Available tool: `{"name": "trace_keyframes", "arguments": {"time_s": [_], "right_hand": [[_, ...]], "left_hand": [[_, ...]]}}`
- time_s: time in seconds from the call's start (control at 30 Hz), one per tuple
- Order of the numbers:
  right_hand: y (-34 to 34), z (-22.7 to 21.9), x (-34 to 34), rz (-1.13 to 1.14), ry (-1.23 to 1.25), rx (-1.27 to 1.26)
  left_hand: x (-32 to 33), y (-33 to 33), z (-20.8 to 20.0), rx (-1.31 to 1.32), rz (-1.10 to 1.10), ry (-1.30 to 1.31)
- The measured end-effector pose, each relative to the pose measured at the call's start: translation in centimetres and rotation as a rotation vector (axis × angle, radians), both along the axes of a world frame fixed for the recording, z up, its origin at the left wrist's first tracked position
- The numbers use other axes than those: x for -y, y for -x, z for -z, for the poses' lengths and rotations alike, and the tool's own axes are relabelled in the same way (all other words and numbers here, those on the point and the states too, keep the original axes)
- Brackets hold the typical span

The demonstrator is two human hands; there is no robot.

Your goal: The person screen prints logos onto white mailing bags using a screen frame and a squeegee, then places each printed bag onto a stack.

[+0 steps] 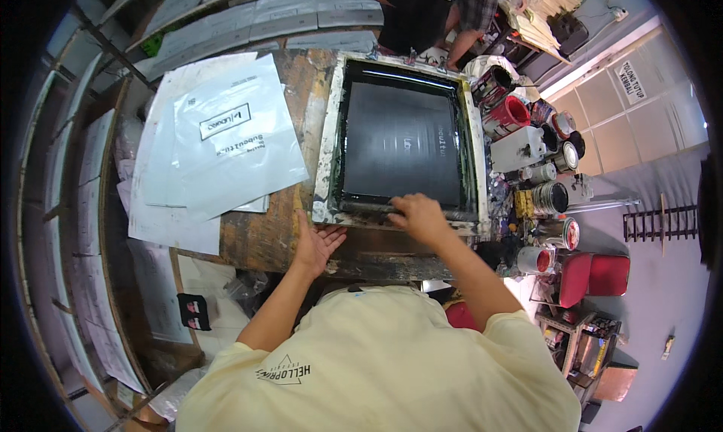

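A screen-printing frame [321, 168] with pale, ink-stained sides lies on the worktable before me. Its mesh [399, 142] is coated in dark, glossy ink, and faint lettering shows through. At the near end of the mesh, my right hand [419, 217] is closed on a dark bar that looks like a squeegee [365, 205]; the fingers hide part of it. My left hand [319, 245] is open, palm turned up, by the frame's near left corner; whether it touches the frame I cannot tell. Left of the frame lie printed translucent plastic bags [237, 135] on white sheets.
Paint cans and tubs [553, 197] crowd the frame's right side, with a red tub [508, 114] among them. Racks of pale sheets [90, 206] stand at the left. Beyond the table are other people [418, 14]. A red chair [576, 278] stands at the right.
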State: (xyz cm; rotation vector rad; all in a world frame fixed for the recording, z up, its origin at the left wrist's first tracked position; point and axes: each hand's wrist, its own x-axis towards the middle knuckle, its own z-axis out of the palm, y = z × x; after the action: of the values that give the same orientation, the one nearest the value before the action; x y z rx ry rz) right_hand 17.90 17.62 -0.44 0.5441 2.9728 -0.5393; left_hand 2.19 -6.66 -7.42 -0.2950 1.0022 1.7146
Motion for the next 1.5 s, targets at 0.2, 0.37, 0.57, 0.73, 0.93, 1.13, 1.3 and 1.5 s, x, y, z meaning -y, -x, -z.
{"name": "trace_keyframes", "arguments": {"time_s": [0.2, 0.37, 0.57, 0.73, 0.93, 1.13, 1.3, 1.5], "right_hand": [[-0.3, 7.1, 1.2, -0.011, -0.095, -0.093], [8.4, 8.9, -8.3, -0.005, -0.215, -0.279], [20.8, 9.5, -23.2, 0.024, -0.215, -0.290], [25.7, 6.1, -30.4, -0.088, -0.160, -0.113], [21.8, 7.0, -25.2, -0.019, -0.198, -0.221], [9.3, 3.2, -10.8, -0.009, -0.128, -0.129], [1.9, -7.9, -1.1, -0.019, -0.108, -0.096], [5.6, -16.6, -2.6, 0.093, -0.580, -0.521]], "left_hand": [[-1.5, 0.1, 3.0, 0.001, 0.031, 0.258], [-1.9, -0.2, 2.7, 0.004, 0.012, 0.340], [-2.4, -0.5, 1.8, -0.004, -0.063, 0.326], [-2.9, -1.8, 0.7, -0.084, -0.131, 0.360], [-0.7, -1.7, 0.4, -0.195, -0.032, 0.266], [0.1, -1.2, -0.9, -0.225, 0.025, 0.085], [0.6, -0.1, -5.1, -0.288, 0.081, -0.176], [-4.9, 2.6, -13.5, -0.636, 0.039, -0.514]]}}
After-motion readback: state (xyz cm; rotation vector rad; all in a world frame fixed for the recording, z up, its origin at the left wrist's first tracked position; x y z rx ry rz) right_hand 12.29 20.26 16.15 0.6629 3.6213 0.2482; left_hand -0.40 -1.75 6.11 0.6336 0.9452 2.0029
